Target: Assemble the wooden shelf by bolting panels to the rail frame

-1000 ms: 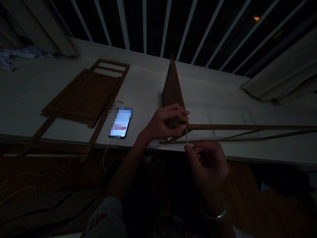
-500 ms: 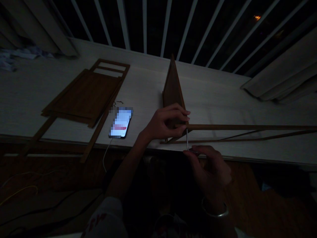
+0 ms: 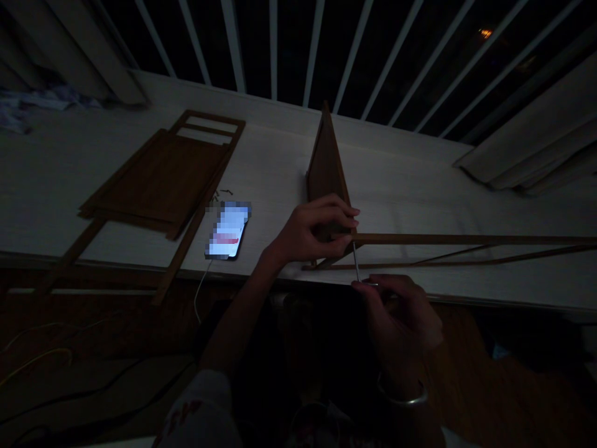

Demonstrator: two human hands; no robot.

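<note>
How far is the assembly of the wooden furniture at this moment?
Done: one upright panel already meets the long rail at a corner. In hand: the left hand steadies that corner, and the right hand holds a thin metal key pointing up into the joint. Left: the flat panels and a loose strip lie unjoined beside the lit phone, with small screws near them.

Left hand [image 3: 313, 231] pinching, right hand [image 3: 401, 314] curled, fingertips together.
</note>
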